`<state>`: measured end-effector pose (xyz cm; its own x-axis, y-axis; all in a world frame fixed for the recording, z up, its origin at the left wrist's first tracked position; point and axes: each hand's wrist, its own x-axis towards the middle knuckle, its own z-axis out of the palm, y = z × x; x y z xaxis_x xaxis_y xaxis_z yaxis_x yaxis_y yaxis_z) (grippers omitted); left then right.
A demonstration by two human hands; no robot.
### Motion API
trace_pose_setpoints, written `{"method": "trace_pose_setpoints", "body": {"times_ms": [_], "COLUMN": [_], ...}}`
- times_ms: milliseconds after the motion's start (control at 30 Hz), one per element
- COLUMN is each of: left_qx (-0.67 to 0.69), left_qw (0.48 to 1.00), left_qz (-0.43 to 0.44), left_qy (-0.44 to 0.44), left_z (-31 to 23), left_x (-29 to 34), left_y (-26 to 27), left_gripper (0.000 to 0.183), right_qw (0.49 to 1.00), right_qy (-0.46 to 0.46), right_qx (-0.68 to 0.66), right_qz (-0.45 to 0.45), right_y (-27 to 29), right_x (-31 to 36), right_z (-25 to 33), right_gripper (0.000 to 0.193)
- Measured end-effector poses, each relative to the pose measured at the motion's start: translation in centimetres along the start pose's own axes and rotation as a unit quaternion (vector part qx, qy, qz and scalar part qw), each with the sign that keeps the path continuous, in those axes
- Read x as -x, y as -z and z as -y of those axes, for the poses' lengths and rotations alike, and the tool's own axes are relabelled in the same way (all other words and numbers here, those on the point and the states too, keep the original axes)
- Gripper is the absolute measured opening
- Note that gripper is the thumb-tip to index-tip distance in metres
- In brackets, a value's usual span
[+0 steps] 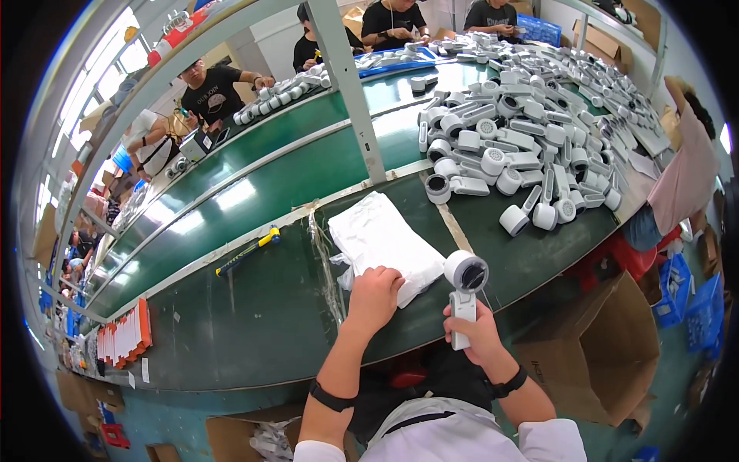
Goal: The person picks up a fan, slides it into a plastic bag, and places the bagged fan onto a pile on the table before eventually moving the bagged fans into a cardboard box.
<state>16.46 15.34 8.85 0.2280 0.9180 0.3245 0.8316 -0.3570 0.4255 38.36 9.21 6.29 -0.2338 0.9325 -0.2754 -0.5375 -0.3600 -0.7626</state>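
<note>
My right hand [476, 333] grips the handle of a white handheld fan [465, 281]; its round head with a dark opening points up, just right of a stack of thin white plastic bags [385, 242]. My left hand [375, 296] lies on the near-left edge of that stack. Its fingers are curled and pressed together at the bag's edge, their tips partly hidden. Beyond, to the right, lies a large heap of similar white and grey fans [493, 160] on the dark green table [254, 316].
A yellow-and-black hammer [249, 250] lies left of the bags. A metal post [350, 100] rises behind them. Orange-and-white boxes [125, 335] stand at the far left. An open cardboard box [593, 354] sits below right. Several people work across the table; another person [677, 169] is at the right.
</note>
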Motion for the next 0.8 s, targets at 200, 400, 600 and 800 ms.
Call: {"method": "trace_pose_setpoints", "body": {"times_ms": [200,400,600,800], "left_qx": [0.174,0.29,0.357,0.391], "left_qw": [0.981,0.945,0.913,0.898], "left_qz": [-0.008,0.024,0.01,0.037], "left_qy": [0.084,0.15,0.199,0.197], "left_z": [-1.9,-2.4,-2.0,-1.7], "left_x": [0.0,0.5,0.8,0.9], "left_y": [-0.5,-0.9,-1.4,-1.9], "left_gripper": [0.015,0.018,0.018,0.018], "right_qw": [0.988,0.979,0.977,0.982], "right_qy": [0.117,0.166,0.161,0.142], "right_qx": [0.062,0.057,0.039,0.042], "right_qz": [-0.074,-0.108,-0.137,-0.115], "right_y": [-3.6,-5.1,-4.7,-5.3], "right_x": [-3.1,-5.4,-5.7,-5.2], "right_z": [-0.9,-1.4,-1.3,-0.7], "right_gripper": [0.031,0.027,0.025,0.027]}}
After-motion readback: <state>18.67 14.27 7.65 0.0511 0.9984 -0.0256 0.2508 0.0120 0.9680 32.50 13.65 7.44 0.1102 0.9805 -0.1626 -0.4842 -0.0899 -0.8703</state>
